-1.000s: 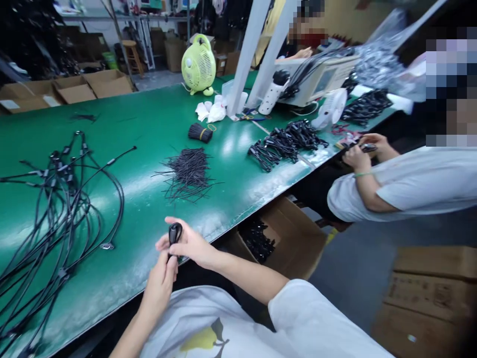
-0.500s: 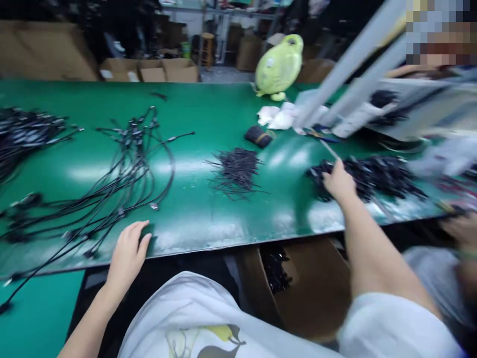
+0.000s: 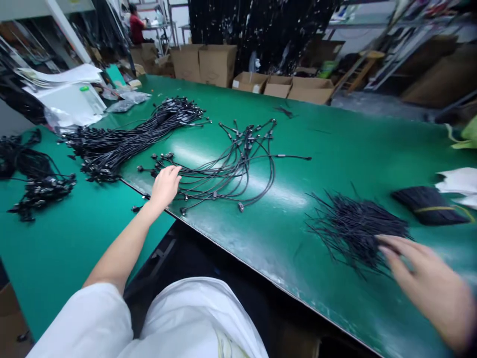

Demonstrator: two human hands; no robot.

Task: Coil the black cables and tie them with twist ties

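Note:
My left hand lies over the connector ends of a loose group of black cables, fingers stretched out; whether it grips any cable is hidden. My right hand, slightly blurred, reaches the right edge of a pile of thin black ties. Its thumb and index finger are apart at the ties, with none clearly held. Beyond that hand lies a black bundle bound with a yellow band.
A thick stack of black cables lies at the left, and another coiled cable bunch rests on the lower green table. White cloth or paper is at the right edge. Cardboard boxes stand behind the long green table.
The view has swung left. My right hand has left the dark pile at the far right and come to the thin ties. My left hand has moved onto the cable ends.

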